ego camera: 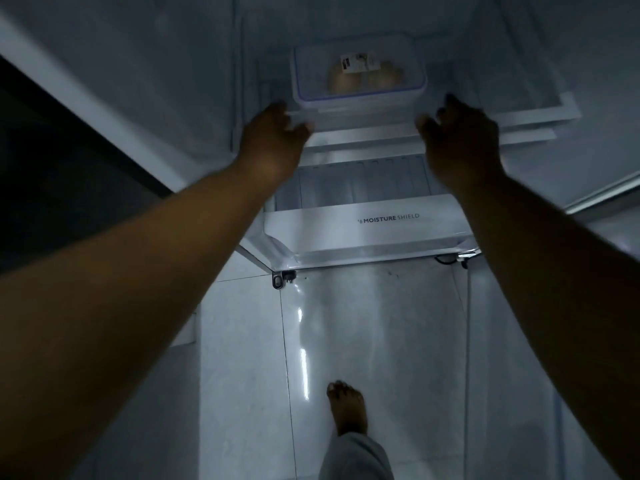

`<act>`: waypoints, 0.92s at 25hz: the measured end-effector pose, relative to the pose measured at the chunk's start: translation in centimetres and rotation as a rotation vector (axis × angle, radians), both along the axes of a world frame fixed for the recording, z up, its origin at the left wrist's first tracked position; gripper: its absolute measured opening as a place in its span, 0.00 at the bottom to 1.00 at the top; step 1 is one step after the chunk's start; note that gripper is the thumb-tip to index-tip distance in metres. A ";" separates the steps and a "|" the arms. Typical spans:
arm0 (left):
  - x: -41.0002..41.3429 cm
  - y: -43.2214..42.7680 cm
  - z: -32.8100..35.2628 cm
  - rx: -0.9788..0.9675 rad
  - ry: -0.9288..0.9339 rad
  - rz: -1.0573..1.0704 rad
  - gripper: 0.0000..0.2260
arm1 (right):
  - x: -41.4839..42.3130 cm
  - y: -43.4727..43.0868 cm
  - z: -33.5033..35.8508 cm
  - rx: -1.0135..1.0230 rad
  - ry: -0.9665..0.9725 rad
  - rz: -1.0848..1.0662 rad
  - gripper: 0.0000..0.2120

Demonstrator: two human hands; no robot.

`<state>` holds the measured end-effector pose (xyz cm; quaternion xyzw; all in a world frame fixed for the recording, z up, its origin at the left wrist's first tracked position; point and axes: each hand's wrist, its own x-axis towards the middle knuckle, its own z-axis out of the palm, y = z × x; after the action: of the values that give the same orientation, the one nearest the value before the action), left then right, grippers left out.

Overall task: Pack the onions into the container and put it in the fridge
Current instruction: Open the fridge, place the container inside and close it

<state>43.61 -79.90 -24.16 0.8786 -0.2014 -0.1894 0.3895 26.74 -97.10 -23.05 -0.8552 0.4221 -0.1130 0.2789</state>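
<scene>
A clear plastic container (358, 77) with a blue-sealed lid sits on a glass shelf (363, 133) inside the open fridge. Brownish onions (363, 79) show through the lid, under a white label. My left hand (273, 140) is at the container's front left corner, fingers spread, thumb near its front edge. My right hand (460, 140) is just off its front right corner, fingers curled loosely. Neither hand grips it; the left fingertips may touch it.
Below the shelf is a white drawer marked MOISTURE SHIELD (367, 230). The fridge door (86, 98) stands open on the left, with another door edge at the right. Pale glossy floor tiles (363, 341) lie below, with my bare foot (348, 407) on them.
</scene>
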 end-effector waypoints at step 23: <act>-43.6 32.3 27.1 0.104 -0.035 -0.842 0.30 | -58.2 42.5 28.1 -0.240 0.011 -0.415 0.19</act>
<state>0.04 -47.61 2.92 0.7412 -0.5396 -0.3268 0.2297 -31.51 -54.64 5.07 -0.7777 0.5739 -0.2126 0.1435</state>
